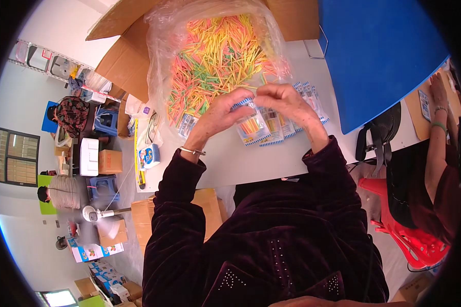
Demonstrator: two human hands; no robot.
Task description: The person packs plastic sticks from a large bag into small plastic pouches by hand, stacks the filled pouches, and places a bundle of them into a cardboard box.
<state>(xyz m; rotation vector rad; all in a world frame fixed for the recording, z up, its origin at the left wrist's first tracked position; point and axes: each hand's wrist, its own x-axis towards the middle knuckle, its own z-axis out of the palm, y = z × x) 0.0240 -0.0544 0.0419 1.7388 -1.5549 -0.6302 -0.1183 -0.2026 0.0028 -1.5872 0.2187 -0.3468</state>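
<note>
Head view, packet [253,129] in left fingers [241,94], right fingers [269,91] beside its top

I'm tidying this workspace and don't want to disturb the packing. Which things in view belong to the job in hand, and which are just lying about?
Seem part of it:
- packet in the left hand
- other stick packets
- loose coloured sticks
- plastic liner

Seem apart from it:
- white fan
- blue plastic stool
- closed cardboard carton
</note>
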